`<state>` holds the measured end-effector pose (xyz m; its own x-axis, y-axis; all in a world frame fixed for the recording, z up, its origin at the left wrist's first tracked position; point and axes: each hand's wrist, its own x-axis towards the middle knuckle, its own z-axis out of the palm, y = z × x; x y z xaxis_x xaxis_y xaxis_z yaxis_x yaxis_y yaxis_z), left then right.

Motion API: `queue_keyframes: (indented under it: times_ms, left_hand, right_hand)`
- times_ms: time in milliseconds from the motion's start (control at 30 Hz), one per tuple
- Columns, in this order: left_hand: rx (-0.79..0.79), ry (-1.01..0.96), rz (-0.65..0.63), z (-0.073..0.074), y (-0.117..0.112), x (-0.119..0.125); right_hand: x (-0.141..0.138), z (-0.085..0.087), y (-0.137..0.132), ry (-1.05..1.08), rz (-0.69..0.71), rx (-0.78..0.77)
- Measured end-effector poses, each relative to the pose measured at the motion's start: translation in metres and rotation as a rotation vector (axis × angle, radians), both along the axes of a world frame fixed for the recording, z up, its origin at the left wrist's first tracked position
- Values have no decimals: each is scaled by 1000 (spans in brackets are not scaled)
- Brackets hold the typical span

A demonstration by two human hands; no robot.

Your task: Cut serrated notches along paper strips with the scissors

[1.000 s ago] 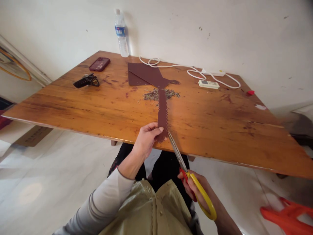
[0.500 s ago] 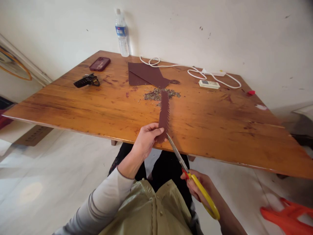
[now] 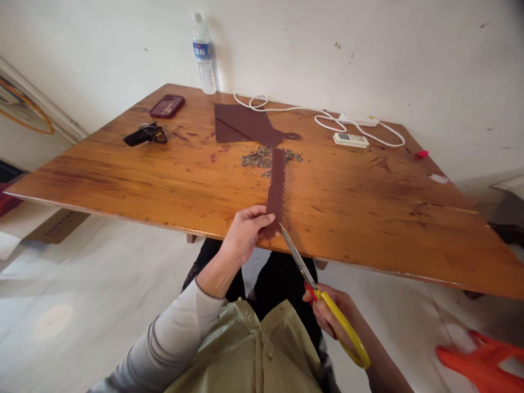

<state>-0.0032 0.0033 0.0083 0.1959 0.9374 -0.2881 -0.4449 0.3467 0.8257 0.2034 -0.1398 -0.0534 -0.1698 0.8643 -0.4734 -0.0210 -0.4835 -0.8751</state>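
Between the thumb and fingers of my left hand [image 3: 249, 232] is the near end of a long strip of dark reddish-brown paper or thin sheet [image 3: 275, 188]. Rows of small notches run along its edges. My right hand [image 3: 333, 311] grips a pair of scissors [image 3: 301, 265] with yellow and red handles. The blade tips meet the strip's right edge, just beside my left thumb; the blades look nearly closed. A heap of small clippings [image 3: 257, 158] lies around the strip's far end. Behind it rest larger sheets of the same brown material [image 3: 241, 124].
On the wooden table [image 3: 180, 185] are a water bottle [image 3: 203, 60], a dark red phone case [image 3: 167, 106], a black claw-like object [image 3: 145, 135], a white remote [image 3: 350, 140] and a white power cord [image 3: 295, 109]. An orange bag [image 3: 483, 360] lies on the floor at right.
The far end of the strip has shifted slightly up and to the right. Both hands and the scissors stay in nearly the same place.
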Motion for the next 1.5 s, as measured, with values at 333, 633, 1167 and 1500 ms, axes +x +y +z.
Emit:
queue_keyframes:
  times_ms: [333,633,1167,1500]
  left_hand:
    - [-25,-18,0,0,1,0]
    - [-20,-3,36,0,0,2]
    - [-11,-7,65,-1,-1,4]
    - [-26,-22,86,1,-2,5]
  right_hand:
    - [-4,3,-8,-77,-27,-12]
    - [-10,7,-4,-173,94,101]
    - [-25,25,1,-236,26,58]
    - [-29,30,0,-269,-20,60]
